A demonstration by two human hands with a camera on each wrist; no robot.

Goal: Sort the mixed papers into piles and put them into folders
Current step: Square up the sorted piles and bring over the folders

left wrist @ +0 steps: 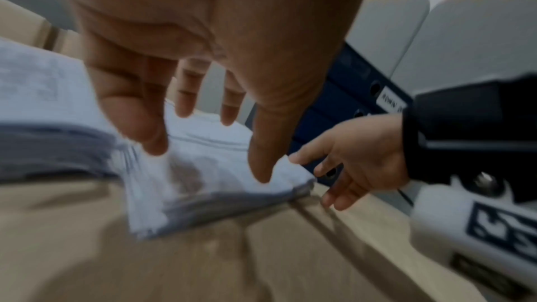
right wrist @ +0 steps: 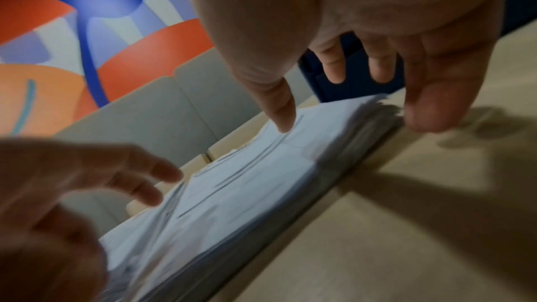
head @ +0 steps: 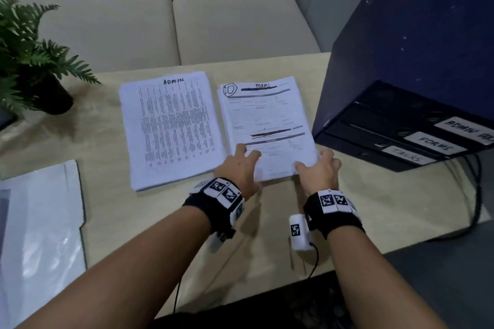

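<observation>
The left hand [head: 240,168] and right hand [head: 320,172] hide the near edge of the forms pile [head: 267,120]. The fern [head: 32,56] and top label [head: 465,128] run off the picture's edges; both wrist views are blurred.

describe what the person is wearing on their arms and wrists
Bare forearms, no sleeves. Each wrist wears a black strap, left strap and right strap, topped with white square tiles printed with black-and-white coded markers. A white boxy pod with its own marker hangs under the right wrist, trailing a thin black cable.
</observation>
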